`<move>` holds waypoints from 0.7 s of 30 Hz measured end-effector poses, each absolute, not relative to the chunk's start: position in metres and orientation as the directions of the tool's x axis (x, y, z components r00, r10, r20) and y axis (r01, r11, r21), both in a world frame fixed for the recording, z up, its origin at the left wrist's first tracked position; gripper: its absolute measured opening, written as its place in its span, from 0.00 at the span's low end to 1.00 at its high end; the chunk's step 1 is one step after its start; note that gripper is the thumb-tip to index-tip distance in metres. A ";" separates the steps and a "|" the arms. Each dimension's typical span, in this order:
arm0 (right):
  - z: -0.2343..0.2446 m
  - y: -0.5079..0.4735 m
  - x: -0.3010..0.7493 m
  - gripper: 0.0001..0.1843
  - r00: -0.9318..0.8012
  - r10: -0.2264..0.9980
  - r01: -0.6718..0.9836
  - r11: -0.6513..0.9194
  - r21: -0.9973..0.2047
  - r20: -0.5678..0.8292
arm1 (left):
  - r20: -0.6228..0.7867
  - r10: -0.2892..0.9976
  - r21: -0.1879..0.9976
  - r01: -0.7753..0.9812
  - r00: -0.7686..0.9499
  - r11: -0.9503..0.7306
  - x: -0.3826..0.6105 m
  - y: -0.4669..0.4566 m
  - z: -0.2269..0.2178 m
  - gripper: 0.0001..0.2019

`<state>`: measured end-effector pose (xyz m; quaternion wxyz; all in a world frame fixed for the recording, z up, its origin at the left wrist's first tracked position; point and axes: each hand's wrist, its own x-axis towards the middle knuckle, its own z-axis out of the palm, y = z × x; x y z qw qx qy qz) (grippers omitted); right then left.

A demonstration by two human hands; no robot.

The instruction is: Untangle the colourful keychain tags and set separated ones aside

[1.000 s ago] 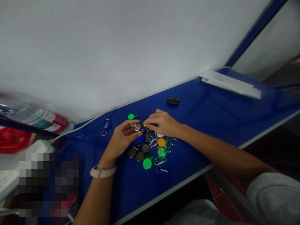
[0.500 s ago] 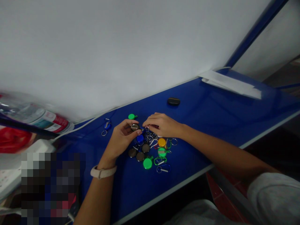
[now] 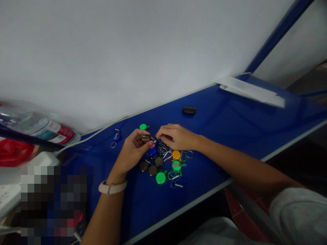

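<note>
Between thumb and fingers, my left hand (image 3: 134,146) grips a black badge reel (image 3: 146,138), its metal clip side showing. My right hand (image 3: 176,136) is close beside it, fingertips pinched; what they hold is hidden behind the fingers. Below both hands lies a pile of badge reels with rings and carabiners: a blue reel (image 3: 152,151), several black ones such as this dark reel (image 3: 152,170), a yellow reel (image 3: 176,155), and green reels like the green reel (image 3: 160,178) at the front. A small green reel (image 3: 143,127) sits just beyond my left hand.
On the blue table (image 3: 204,177), a blue reel with a ring (image 3: 117,137) lies apart at left. A black oval case (image 3: 189,110) and white papers (image 3: 251,92) are further back. A plastic bottle (image 3: 51,131) and white power strip (image 3: 46,163) stand left, against the wall.
My right hand has shifted very slightly to the right. The black reel in my left hand has turned or moved a touch left. The pile looks unchanged.
</note>
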<state>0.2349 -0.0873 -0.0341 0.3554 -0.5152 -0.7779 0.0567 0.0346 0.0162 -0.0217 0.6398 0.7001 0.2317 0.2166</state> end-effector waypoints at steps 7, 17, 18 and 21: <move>-0.032 -0.089 0.234 0.10 -0.186 0.836 0.710 0.478 -0.517 0.517 | 0.015 0.601 0.994 0.053 0.799 -0.096 0.034 0.016 -0.022 0.16; -0.031 -0.089 0.233 0.09 -0.176 0.833 0.669 0.492 -0.557 0.525 | 0.031 0.599 0.993 0.046 0.800 -0.113 0.034 0.017 -0.022 0.15; -0.031 -0.089 0.233 0.09 -0.177 0.833 0.671 0.492 -0.555 0.525 | 0.032 0.599 0.993 0.043 0.800 -0.111 0.034 0.017 -0.021 0.15; -0.030 -0.089 0.233 0.10 -0.188 0.836 0.677 0.491 -0.549 0.515 | 0.030 0.605 0.992 0.053 0.795 -0.118 0.034 0.016 -0.020 0.16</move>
